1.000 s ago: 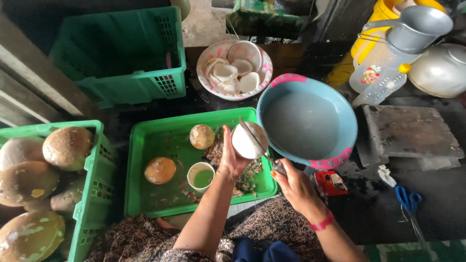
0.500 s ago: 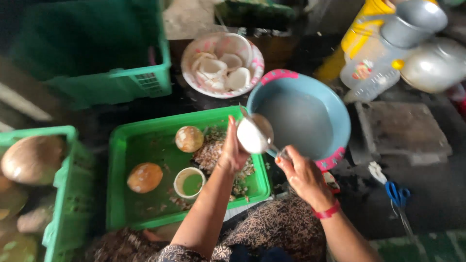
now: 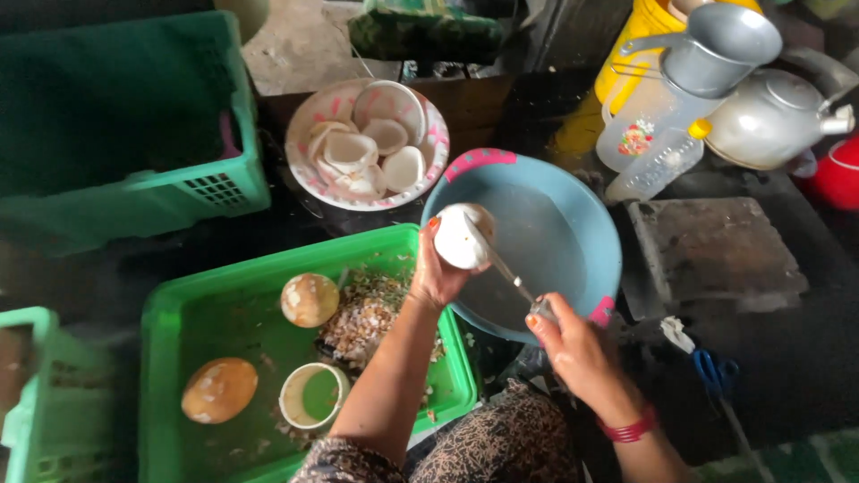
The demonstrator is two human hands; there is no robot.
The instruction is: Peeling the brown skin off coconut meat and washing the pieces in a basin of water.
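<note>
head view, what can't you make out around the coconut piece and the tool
- Tool tip: hidden behind the white coconut piece held by the left hand.
- Tool handle: covered by the right hand.
- Far-left crate: cut off by the frame edge, contents blurred.
- Basin bottom: too dim to tell whether it holds water.
</note>
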